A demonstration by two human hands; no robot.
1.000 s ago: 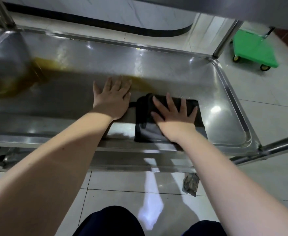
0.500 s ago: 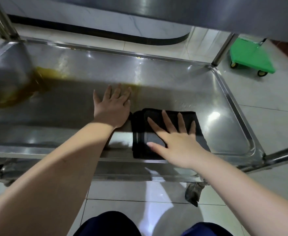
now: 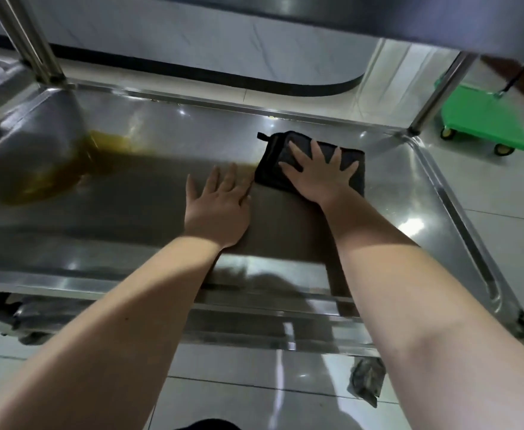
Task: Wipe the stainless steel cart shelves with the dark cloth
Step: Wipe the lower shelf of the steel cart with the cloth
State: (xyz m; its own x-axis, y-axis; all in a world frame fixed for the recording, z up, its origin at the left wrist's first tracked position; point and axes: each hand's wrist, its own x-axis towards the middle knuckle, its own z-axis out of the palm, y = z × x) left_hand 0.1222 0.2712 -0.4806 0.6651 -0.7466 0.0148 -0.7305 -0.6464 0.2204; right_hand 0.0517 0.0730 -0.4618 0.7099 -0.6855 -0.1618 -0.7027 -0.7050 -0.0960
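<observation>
With its grip released, the flat right hand (image 3: 318, 175) has pushed the dark cloth (image 3: 270, 172) farther back on the shelf (image 3: 130, 237), the left hand (image 3: 217, 209) rests flat beside it, and the yellow spill (image 3: 68, 169) is not wiped yet.

Commercial service area, steel cart (image 3: 409, 193), green trolley (image 3: 487, 119)

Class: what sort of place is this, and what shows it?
Probably a commercial kitchen or canteen service area: a stainless steel cart shelf, a tiled floor and a green platform trolley parked nearby.
</observation>
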